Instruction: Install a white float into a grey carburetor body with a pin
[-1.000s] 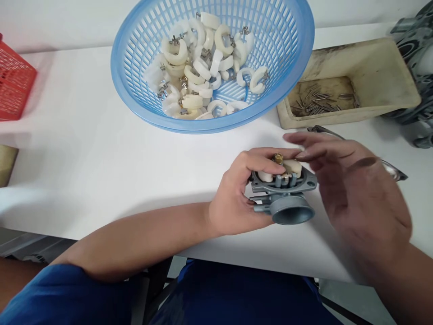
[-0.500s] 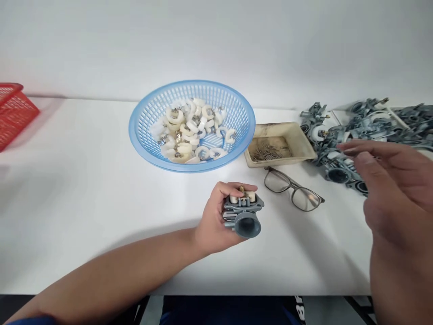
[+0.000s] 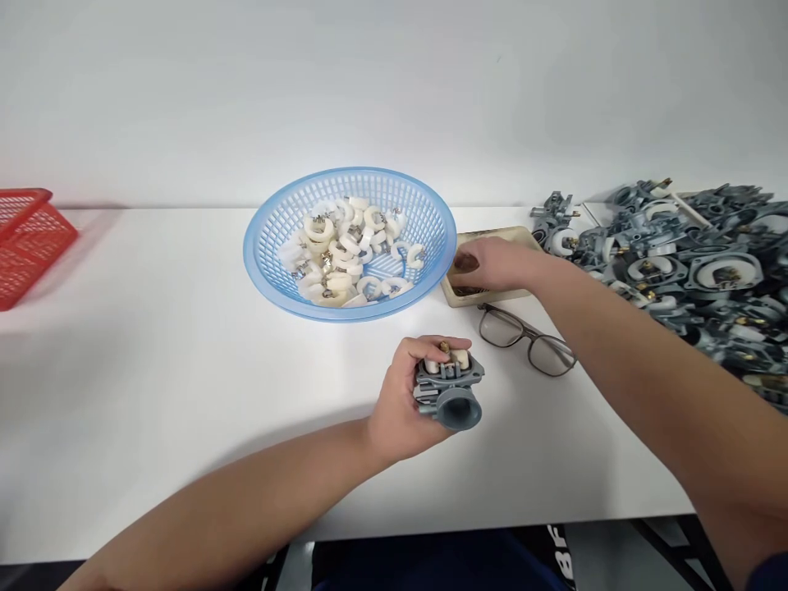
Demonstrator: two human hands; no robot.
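My left hand point(image 3: 403, 402) is wrapped round a grey metal carburetor point(image 3: 452, 386), held above the table with its round mouth facing me. A white float and a brass piece show on its top, under my fingers. Further off, my right hand point(image 3: 492, 264) reaches down into a cream plastic tray point(image 3: 520, 238). Thin metal pins point(image 3: 471, 290) lie in the tray, partly covered by that hand. Its fingertips point down among them; whether they grip a pin cannot be made out.
A blue plastic basket point(image 3: 262, 275) holds many white floats point(image 3: 336, 250). Eyeglasses point(image 3: 526, 332) lie in front of the tray. A heap of carburetors point(image 3: 695, 279) covers the right side, beneath and beyond my right forearm. A red basket point(image 3: 37, 246) stands at the far left.
My right hand has moved from the carburetor heap leftward into the tray of pins. My left hand still holds the carburetor in nearly the same place. The view has shifted slightly.
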